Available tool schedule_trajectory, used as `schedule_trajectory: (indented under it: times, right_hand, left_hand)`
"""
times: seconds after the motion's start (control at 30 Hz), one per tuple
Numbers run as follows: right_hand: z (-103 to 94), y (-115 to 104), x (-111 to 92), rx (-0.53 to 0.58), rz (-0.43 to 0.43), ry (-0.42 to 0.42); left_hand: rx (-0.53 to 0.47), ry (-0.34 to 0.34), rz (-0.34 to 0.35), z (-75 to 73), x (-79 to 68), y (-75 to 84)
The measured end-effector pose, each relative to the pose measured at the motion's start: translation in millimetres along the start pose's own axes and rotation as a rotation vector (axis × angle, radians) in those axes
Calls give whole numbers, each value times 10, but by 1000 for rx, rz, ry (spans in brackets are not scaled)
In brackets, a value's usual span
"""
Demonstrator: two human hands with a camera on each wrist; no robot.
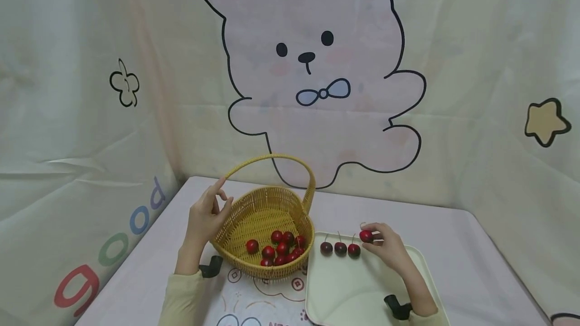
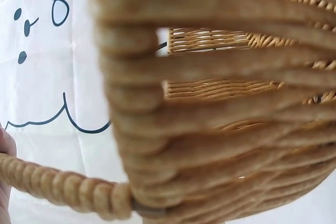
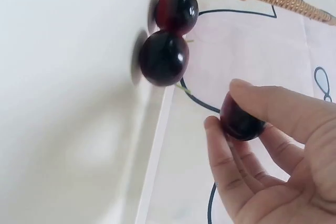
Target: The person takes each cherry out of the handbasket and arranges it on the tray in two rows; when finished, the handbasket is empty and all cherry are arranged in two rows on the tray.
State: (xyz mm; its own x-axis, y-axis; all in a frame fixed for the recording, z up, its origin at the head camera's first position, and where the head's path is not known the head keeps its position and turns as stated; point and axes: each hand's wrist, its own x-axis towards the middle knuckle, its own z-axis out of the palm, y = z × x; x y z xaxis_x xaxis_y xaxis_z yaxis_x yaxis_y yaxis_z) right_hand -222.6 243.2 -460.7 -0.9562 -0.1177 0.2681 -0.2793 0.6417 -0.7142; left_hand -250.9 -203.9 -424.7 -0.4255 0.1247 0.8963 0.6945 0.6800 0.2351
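A yellow woven basket [image 1: 254, 200] with several red cherries [image 1: 282, 248] inside stands at the middle of the table. My left hand [image 1: 206, 218] holds its arched handle [image 1: 290, 157] near the left end; in the left wrist view the basket wall [image 2: 220, 161] fills most of the picture, with fingers at the left edge by the handle [image 2: 63, 186]. Between thumb and fingers my right hand [image 1: 388, 246] pinches a dark red cherry [image 1: 366, 236], raised over the far part of a cream tray [image 1: 344, 296]. Three stemmed cherries [image 1: 340, 249] lie in a row on the tray, left of this hand.
The tray's left rim sits close against the basket's right side. A white cloth with printed drawings [image 1: 263, 308] covers the table. Fabric walls enclose its back and sides, a cartoon animal [image 1: 312, 130] printed on the back one. Black wrist mounts [image 1: 397, 308] are on both arms.
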Motion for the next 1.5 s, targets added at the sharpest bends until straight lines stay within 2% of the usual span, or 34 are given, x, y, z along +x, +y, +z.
schedule_trajectory:
  times: [0.2, 0.5, 0.83, 1.07, 1.5]
  right_hand:
    - [-39, 81, 5, -60, 55, -40]
    - [1, 202, -5, -130, 113, -87]
    - [28, 214, -24, -86, 191, -172]
    - [65, 179, -45, -59, 249, -186]
    - [-45, 145, -53, -67, 221, -225]
  left_hand:
    - [-3, 6, 6, -4, 14, 1]
    - [-12, 6, 13, 10, 9, -19]
    - [-20, 7, 3, 6, 5, -9]
    - [-20, 4, 3, -3, 17, 5]
    - [-27, 7, 9, 5, 15, -13]
